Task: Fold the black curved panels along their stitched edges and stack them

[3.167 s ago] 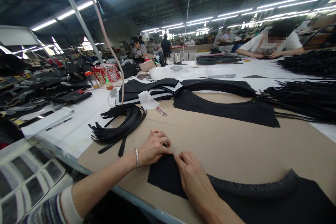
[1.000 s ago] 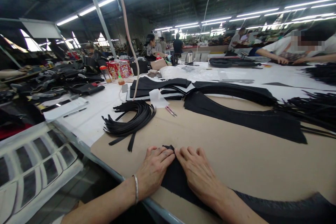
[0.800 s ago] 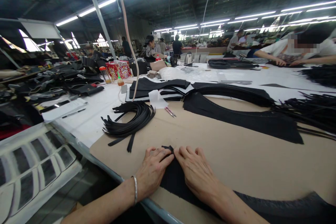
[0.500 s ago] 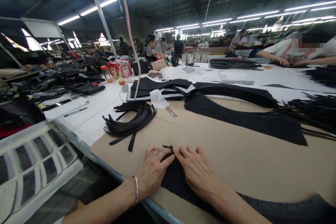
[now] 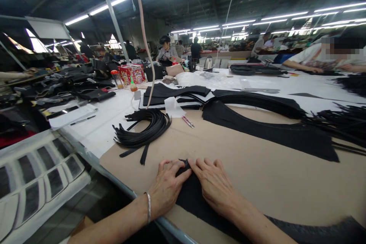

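The black fabric piece (image 5: 191,194) lies flat beneath and between the two hands, its far edge right at their fingertips; it spreads back toward the person and passes under the right forearm, and a curved, pleated black edge (image 5: 320,231) shows beyond that forearm, to the right. The left hand (image 5: 168,181) pinches the far edge between thumb and bent fingers; a silvery bracelet (image 5: 148,206) circles its wrist; the right hand (image 5: 215,183) sets its fingertips on the same edge, just beside the left thumb, its other fingers loosely curled; whether it grips or only presses, I cannot tell. Under all this is a tan sheet (image 5: 243,160); ahead of both hands lie pink-handled snips (image 5: 188,122), with a white scrap (image 5: 173,107) just behind them; beyond the left hand, to its left, curls a bundle of black strips (image 5: 156,129); beyond the right hand, to its right, stretches a curved black panel (image 5: 265,131); well past that, a person in a white top (image 5: 307,55) leans over the white table (image 5: 303,84).
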Demonstrator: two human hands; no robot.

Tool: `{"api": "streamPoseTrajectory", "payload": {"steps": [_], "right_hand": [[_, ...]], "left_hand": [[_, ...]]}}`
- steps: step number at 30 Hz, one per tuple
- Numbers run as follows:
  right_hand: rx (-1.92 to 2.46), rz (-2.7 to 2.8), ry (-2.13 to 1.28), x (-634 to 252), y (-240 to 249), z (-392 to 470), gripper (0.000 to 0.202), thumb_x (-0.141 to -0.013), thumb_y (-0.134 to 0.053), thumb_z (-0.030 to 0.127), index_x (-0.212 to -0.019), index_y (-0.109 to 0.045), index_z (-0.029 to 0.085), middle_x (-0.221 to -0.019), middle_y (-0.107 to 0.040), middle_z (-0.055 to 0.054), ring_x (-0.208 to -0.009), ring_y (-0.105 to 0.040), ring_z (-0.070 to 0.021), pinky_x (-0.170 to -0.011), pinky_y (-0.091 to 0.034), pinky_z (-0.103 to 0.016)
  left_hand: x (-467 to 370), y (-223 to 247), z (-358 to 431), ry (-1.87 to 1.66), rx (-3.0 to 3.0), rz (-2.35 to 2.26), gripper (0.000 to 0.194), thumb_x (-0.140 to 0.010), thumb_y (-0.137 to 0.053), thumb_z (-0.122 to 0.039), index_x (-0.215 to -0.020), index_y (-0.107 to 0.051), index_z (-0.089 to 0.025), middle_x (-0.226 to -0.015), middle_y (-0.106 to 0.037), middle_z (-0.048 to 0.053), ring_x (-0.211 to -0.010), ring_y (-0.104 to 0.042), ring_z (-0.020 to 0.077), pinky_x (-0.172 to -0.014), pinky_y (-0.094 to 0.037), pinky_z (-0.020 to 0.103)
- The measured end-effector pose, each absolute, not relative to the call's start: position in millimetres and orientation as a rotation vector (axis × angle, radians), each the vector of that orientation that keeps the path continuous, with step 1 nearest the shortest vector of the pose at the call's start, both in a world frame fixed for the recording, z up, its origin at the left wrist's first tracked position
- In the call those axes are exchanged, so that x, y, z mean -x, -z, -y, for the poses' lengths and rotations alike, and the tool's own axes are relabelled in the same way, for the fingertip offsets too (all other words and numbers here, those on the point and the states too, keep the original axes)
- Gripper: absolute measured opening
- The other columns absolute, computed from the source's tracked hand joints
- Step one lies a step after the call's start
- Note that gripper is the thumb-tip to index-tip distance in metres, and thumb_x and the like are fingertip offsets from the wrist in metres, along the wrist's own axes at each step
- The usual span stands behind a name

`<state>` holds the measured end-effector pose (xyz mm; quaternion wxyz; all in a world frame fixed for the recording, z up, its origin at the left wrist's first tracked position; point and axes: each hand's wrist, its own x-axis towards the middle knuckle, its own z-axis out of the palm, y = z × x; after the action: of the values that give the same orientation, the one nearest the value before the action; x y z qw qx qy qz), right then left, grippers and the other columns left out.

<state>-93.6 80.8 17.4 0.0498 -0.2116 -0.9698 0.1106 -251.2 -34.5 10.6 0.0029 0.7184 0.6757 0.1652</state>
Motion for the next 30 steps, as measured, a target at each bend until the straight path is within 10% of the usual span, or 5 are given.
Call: {"api": "streamPoseTrajectory", "payload": {"steps": [18,23,30], "right_hand": [[0.488,2.778,-0.009,93.5,11.6,-76.5,0.053,-0.088,-0.031,0.006,-0.14,-0.035,0.017,-0.134,-0.048,-0.011,-0.126,-0.034,-0.0294,-0.107,-0.014,-0.054],[0.643,2.95,-0.263,102.0,-22.2,-87.2,0.058,-0.082,-0.035,0.003,-0.135,-0.043,0.024,-0.111,-0.059,-0.009,-0.1,-0.051,-0.0248,-0.085,-0.036,-0.044],[0.663,2.954,-0.28,105.0,-31.5,-83.0,0.053,-0.084,-0.032,0.007,-0.131,-0.047,0.027,-0.112,-0.056,-0.01,-0.101,-0.048,-0.0264,-0.086,-0.031,-0.044]], "left_hand": [[249.9,-9.6,34.6,-0.507,-2.254,-2.15,0.052,-0.083,-0.04,-0.006,-0.129,-0.048,-0.029,-0.121,-0.05,0.01,-0.117,-0.044,0.0257,-0.096,-0.029,0.05],[248.9,-10.4,35.3,-0.538,-2.259,-2.18,0.049,-0.084,-0.039,-0.006,-0.125,-0.051,-0.031,-0.119,-0.052,0.009,-0.117,-0.044,0.0244,-0.096,-0.029,0.049],[248.4,-8.0,35.6,-0.528,-2.276,-2.203,0.051,-0.086,-0.04,-0.007,-0.128,-0.049,-0.034,-0.12,-0.052,0.006,-0.117,-0.044,0.0234,-0.097,-0.028,0.048]]}}
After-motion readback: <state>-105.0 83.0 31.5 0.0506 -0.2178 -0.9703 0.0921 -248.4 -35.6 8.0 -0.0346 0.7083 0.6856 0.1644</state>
